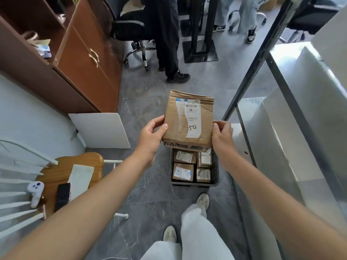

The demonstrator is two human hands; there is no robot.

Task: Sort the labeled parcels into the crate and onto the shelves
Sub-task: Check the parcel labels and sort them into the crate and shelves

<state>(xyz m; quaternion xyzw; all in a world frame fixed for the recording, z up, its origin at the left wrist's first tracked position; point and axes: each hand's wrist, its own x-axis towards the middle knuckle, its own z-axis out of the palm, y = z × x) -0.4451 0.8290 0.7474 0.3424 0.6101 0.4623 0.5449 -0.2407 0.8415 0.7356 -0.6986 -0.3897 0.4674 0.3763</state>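
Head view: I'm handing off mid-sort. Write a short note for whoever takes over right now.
Hands: left grip holds the left edge of the parcel; right grip holds its right edge.
Position: the parcel, marked 50, is held above the crate on the floor.
Done: at least four small parcels lie in the crate.
Left: place this parcel, in the crate or on the shelf rack to the right.

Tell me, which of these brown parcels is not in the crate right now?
The large parcel marked "50", held between the left hand and right hand above the crate. The smaller parcels all lie inside it.
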